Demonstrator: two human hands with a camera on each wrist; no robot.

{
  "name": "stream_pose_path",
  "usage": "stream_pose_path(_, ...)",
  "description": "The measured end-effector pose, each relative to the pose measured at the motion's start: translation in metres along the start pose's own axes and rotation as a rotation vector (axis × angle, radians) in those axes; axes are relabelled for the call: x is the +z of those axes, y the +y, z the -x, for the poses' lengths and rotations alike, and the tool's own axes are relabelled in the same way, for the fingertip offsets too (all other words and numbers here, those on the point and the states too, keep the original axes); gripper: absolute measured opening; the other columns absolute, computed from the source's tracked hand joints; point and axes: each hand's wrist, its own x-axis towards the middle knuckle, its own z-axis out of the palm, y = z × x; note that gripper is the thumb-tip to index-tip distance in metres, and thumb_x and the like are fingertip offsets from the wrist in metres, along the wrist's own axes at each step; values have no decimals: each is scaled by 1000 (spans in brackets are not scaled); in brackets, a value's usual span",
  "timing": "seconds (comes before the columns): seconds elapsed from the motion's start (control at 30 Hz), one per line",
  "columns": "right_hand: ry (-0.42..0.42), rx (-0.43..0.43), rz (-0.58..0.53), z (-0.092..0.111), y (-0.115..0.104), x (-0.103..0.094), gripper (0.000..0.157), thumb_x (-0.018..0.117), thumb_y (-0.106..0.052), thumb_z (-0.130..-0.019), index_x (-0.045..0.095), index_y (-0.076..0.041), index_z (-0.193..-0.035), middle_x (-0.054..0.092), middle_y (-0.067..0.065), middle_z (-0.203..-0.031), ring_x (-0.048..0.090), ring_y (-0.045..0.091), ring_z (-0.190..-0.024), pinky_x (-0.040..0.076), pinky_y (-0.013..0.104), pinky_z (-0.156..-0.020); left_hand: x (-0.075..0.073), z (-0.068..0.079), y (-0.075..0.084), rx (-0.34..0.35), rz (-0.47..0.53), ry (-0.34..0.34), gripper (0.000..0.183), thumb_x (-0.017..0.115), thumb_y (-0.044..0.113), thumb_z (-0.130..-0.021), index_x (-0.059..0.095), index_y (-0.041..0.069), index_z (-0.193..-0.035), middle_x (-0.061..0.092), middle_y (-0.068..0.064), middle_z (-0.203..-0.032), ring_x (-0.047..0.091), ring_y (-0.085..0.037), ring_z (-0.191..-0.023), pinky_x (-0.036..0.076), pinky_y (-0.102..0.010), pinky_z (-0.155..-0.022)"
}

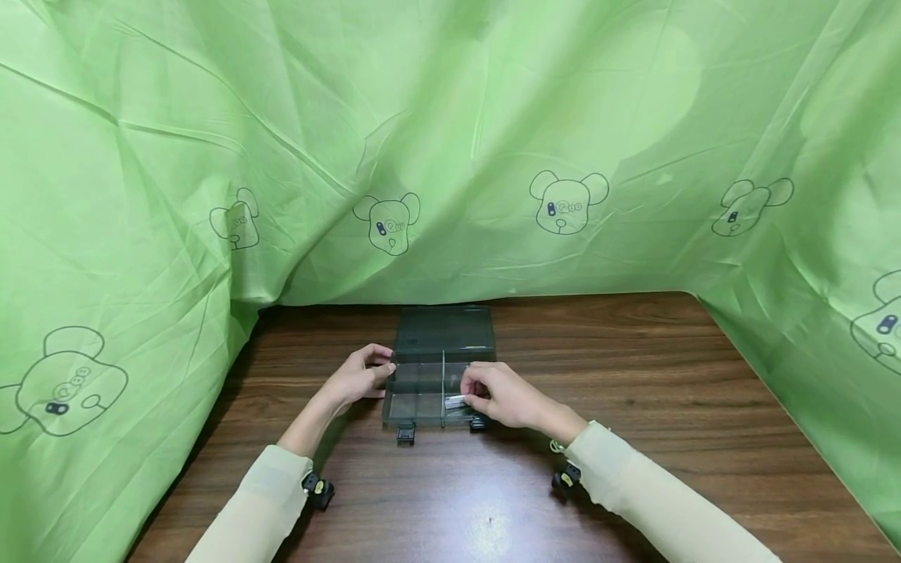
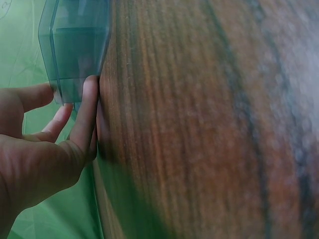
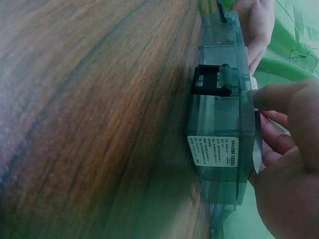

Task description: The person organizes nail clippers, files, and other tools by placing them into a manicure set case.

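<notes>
One box [image 1: 436, 387] sat on the table [image 1: 633, 469], near its far edge and close before the green cloth [image 1: 450, 141]; its lid [image 1: 443, 332] lay open and flat behind it. The box was clear and dark-tinted, split by dividers into several cells, but the exact count was hard to make out. Two black latches [image 1: 406, 432] showed on its near edge, the right one partly covered by the right hand [image 1: 503, 395]. One white label [image 3: 213, 149] was stuck on the box's side; its print was too small to read.

Two hands were at work. The left hand [image 1: 359, 375] rested against the box's left wall, its fingers [image 2: 87, 114] fairly straight and a little apart, their tips touching the plastic. The right hand was over the near right cell, thumb and fingers pinching one small pale piece [image 1: 455, 401]; what the piece was could not be told, since the fingers hid most of it.

Two sleeves [image 1: 633, 493] were cut off by the frame's bottom edge, each with one black wrist camera [image 1: 318, 491] beneath it
</notes>
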Motion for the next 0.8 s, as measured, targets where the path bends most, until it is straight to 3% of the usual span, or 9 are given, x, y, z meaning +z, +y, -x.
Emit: stream_pose_path(0.8,-17,1,-18,-2,0,-3,8,71,-8,-90,65,-13,-90,59,-8,-85,61,14,-76,54,29,-66,1,-1,0,-6,17,4,40,59,11,-100,45,1,-136,47,-18,-126,59,-29,-102,60,-41,-75)
